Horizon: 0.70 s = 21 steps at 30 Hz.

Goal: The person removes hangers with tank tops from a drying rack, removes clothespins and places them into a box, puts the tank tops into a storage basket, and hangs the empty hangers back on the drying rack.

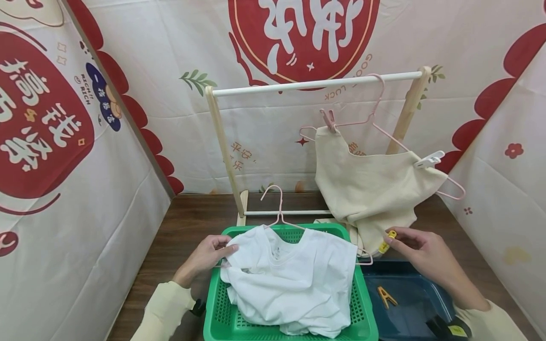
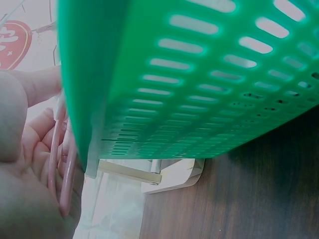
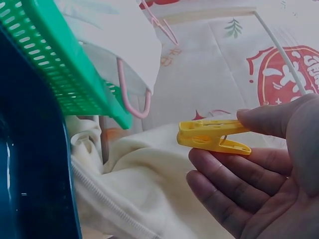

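A white T-shirt (image 1: 294, 284) lies over the green basket, a pink hanger (image 1: 280, 206) inside it with the hook sticking up at the neck. My left hand (image 1: 208, 255) pinches the shirt's left shoulder, and in the left wrist view the hanger's looped pink end (image 2: 54, 154) lies against the fingers. Between thumb and fingers, my right hand (image 1: 432, 258) holds a yellow clothespin (image 3: 212, 134), right of the shirt and in front of the hanging cream cloth. The hanger's other end (image 3: 134, 107) pokes out of the shirt's right side.
Behind the green basket (image 1: 215, 317) stands a rack with a white rail (image 1: 315, 84). Cream cloth (image 1: 371, 184) hangs there on another pink hanger, clipped with a pink clothespin (image 1: 328, 120) and a white one (image 1: 429, 160). A blue tray (image 1: 414, 303) at right holds an orange-yellow clothespin (image 1: 386, 297).
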Available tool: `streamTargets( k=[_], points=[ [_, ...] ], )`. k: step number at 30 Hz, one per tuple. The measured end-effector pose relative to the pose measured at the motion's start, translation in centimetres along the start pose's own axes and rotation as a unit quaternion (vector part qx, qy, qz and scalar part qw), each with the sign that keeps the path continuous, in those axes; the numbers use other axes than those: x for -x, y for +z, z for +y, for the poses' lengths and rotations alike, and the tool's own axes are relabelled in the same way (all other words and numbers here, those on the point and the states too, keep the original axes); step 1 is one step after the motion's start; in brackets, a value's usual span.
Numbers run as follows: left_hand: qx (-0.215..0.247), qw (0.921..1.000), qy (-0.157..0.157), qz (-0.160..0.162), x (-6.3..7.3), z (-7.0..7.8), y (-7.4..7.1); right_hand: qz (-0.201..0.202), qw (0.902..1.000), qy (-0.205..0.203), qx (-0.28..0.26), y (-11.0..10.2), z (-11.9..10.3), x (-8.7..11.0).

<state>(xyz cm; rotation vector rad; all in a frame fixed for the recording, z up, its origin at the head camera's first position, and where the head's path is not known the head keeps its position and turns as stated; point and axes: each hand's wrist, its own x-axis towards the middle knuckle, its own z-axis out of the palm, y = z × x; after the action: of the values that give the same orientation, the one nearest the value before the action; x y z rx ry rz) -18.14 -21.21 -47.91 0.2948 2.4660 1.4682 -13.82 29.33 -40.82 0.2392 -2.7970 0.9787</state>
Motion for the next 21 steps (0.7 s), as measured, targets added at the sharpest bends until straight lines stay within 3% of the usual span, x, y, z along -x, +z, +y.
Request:
streamTargets(
  k=[10, 21],
  points=[
    [0.007, 1.0000, 0.003, 0.005, 0.3, 0.1, 0.1, -0.053, 0.9973, 0.049, 0.009, 0.3, 0.9, 0.5],
    [0.009, 0.9999, -0.007, 0.007, 0.3, 0.1, 0.1, -0.116, 0.9922, 0.042, 0.020, 0.5, 2.2, 0.8]
  ],
)
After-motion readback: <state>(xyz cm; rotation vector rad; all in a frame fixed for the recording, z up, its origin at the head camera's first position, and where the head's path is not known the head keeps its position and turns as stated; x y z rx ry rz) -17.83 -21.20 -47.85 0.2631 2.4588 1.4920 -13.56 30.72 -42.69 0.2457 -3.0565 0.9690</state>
